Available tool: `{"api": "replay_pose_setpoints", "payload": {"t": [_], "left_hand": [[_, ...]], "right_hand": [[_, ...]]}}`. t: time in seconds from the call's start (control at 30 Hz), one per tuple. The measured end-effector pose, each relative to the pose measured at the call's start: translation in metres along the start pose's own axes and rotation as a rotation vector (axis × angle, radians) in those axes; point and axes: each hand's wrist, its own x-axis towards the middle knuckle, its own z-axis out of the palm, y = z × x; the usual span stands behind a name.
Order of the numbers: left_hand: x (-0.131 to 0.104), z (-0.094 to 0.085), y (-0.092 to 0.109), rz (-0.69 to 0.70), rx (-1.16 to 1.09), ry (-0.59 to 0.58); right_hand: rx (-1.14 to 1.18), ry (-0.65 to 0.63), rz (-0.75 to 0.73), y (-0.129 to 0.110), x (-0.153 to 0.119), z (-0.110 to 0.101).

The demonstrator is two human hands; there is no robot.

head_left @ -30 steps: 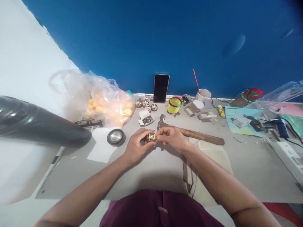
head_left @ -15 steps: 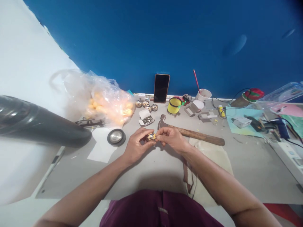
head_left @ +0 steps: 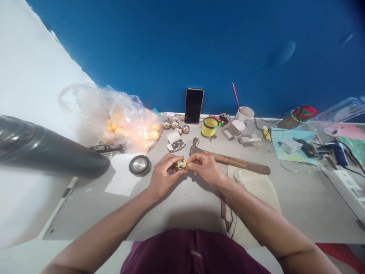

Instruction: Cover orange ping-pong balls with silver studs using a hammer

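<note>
- Grey table point(head_left: 299, 205): used as the working surface; its front middle is taken up by the two hands, probably so that the work is kept near the body.
- Clear plastic bag point(head_left: 125, 95), with yellow-orange balls seen inside: set at the far left, apparently out of the arms' way.
- Pale cloth point(head_left: 259, 186): laid flat, partly covered by the right forearm.
- Hammer point(head_left: 234, 161): laid crosswise just beyond the right hand, its head towards the middle; easily reached, it is judged.
- Left hand point(head_left: 165, 173): thumb and fingers closed around the ball, by which it is presumably steadied.
- Right hand point(head_left: 207, 169): thumb and forefinger brought together at the ball's right edge; whether a stud is pinched there cannot be told.
- Open box point(head_left: 173, 137) of small metal pieces: placed just beyond the hands, likely for quick picking.
- Ball point(head_left: 181, 164), yellow, silver-studded: held above the table, between both hands.
</note>
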Motion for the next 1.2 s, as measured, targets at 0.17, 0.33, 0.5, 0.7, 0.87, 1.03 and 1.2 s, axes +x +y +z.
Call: {"api": "replay_pose_setpoints", "payload": {"t": [0.17,0.33,0.5,0.7,0.87,1.03,1.2], "left_hand": [[-0.002,0.001,-0.001,0.139,0.099,0.068],[-0.006,0.004,-0.002,0.194,0.189,0.112],[-0.009,0.004,-0.004,0.216,0.235,0.139],[-0.007,0.005,-0.001,0.222,0.278,0.185],[-0.005,0.006,-0.001,0.177,0.287,0.205],[-0.004,0.005,-0.004,0.143,0.217,0.165],[-0.002,0.004,-0.004,0.096,0.166,0.122]], "right_hand": [[-0.032,0.035,-0.035,-0.003,-0.004,0.005],[-0.014,0.031,-0.026,-0.005,-0.005,0.008],[0.068,0.043,-0.041,0.002,-0.004,0.013],[0.155,0.08,-0.059,0.012,-0.001,0.019],[0.149,0.078,-0.079,0.012,0.0,0.021],[0.081,0.043,-0.091,0.003,-0.001,0.016],[0.023,-0.037,-0.053,-0.002,-0.001,0.007]]}}
